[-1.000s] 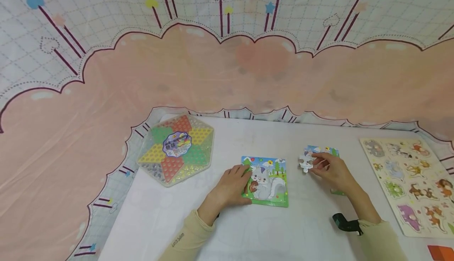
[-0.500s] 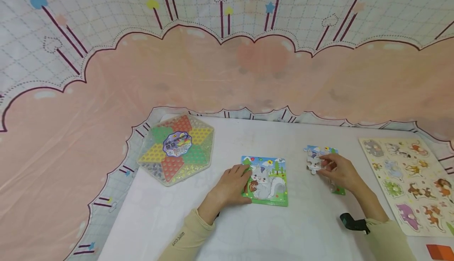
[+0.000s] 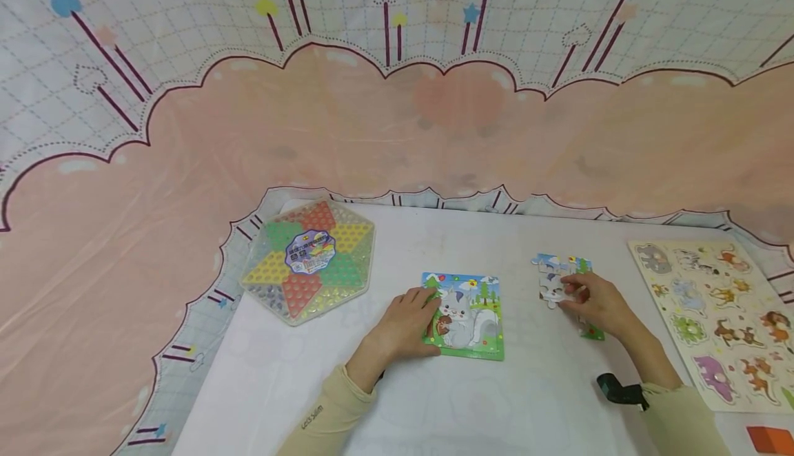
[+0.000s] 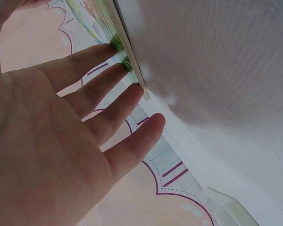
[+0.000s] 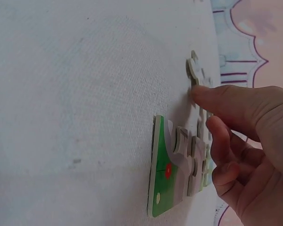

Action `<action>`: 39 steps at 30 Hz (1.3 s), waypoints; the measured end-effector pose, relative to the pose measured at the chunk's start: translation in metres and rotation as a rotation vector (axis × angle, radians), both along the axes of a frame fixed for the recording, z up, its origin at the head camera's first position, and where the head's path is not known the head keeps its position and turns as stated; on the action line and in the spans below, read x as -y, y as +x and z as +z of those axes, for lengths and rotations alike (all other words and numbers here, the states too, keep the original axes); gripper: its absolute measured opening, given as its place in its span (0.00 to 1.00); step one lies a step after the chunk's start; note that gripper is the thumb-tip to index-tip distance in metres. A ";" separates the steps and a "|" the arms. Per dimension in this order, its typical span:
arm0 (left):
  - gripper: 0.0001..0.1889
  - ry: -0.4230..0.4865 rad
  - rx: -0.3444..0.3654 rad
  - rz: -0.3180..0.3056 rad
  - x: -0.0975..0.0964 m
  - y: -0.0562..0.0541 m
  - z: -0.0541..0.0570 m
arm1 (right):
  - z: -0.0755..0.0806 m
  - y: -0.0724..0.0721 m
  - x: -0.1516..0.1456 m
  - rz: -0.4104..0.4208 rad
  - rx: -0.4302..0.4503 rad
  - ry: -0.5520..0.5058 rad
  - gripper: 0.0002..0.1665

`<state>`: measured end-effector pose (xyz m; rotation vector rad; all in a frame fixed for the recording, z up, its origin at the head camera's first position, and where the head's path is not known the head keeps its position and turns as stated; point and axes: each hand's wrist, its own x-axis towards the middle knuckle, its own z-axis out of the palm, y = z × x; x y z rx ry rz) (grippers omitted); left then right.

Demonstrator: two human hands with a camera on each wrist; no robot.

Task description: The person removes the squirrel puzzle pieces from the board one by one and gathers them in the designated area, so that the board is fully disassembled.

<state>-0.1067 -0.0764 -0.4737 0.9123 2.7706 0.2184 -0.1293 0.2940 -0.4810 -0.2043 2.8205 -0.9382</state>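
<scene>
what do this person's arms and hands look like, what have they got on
Both arms wear beige sleeves: the left sleeve has small dark lettering near the cuff, the right sleeve shows none. A black device sits at the right wrist. The left hand and right hand wear no gloves.

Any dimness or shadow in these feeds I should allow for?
Head view: bright, the squirrel puzzle clear; left wrist view: darker, soft shadow on the white tabletop near the left hand; right wrist view: also dim, shadow beside the puzzle pieces near the right hand.
</scene>
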 end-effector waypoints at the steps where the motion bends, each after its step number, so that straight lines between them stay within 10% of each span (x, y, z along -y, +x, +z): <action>1: 0.43 0.001 -0.001 0.000 0.000 0.000 0.000 | 0.000 0.000 0.000 0.000 0.003 0.001 0.25; 39: 0.43 -0.022 -0.005 -0.013 0.001 0.000 0.001 | 0.000 -0.020 0.026 0.105 -0.195 0.115 0.13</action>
